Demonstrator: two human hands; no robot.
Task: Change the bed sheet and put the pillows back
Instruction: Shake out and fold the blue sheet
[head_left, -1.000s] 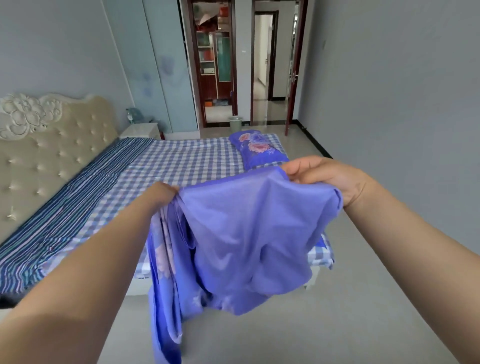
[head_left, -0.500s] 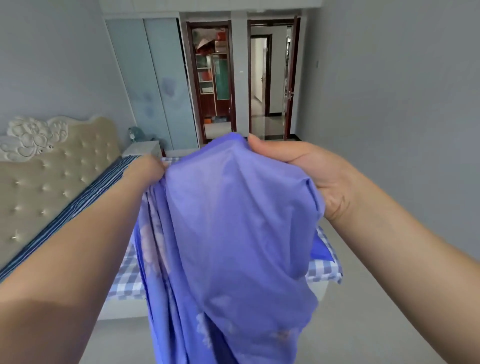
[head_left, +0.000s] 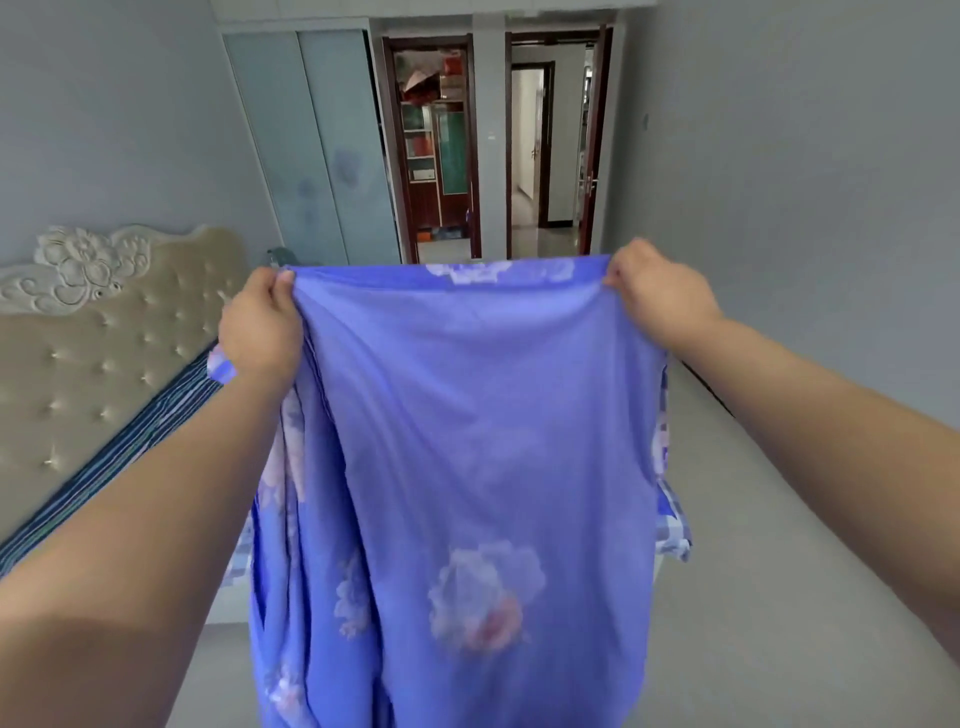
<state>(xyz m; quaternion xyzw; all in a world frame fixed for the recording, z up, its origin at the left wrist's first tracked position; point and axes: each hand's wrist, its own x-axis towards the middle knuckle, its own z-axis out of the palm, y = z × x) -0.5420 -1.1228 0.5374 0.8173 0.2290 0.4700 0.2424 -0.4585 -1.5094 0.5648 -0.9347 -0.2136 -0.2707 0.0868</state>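
Observation:
A purple-blue bed sheet (head_left: 467, 441) with pale flower prints hangs in front of me, its top edge stretched level. My left hand (head_left: 260, 332) grips the top left corner and my right hand (head_left: 660, 296) grips the top right corner, both raised at arm's length. The sheet hides most of the bed (head_left: 119, 447); only a dark striped strip along the headboard and a checked corner (head_left: 672, 530) at the right show. No pillow can be seen behind the sheet.
A beige tufted headboard (head_left: 104, 338) stands at the left. Pale sliding wardrobe doors (head_left: 317, 150) and two open doorways (head_left: 545, 150) fill the far wall. Grey floor (head_left: 779, 519) runs along the right wall.
Both hands have risen and moved apart, spreading the bunched sheet into a flat hanging panel. The pillow and most of the checked bed surface are now covered from view.

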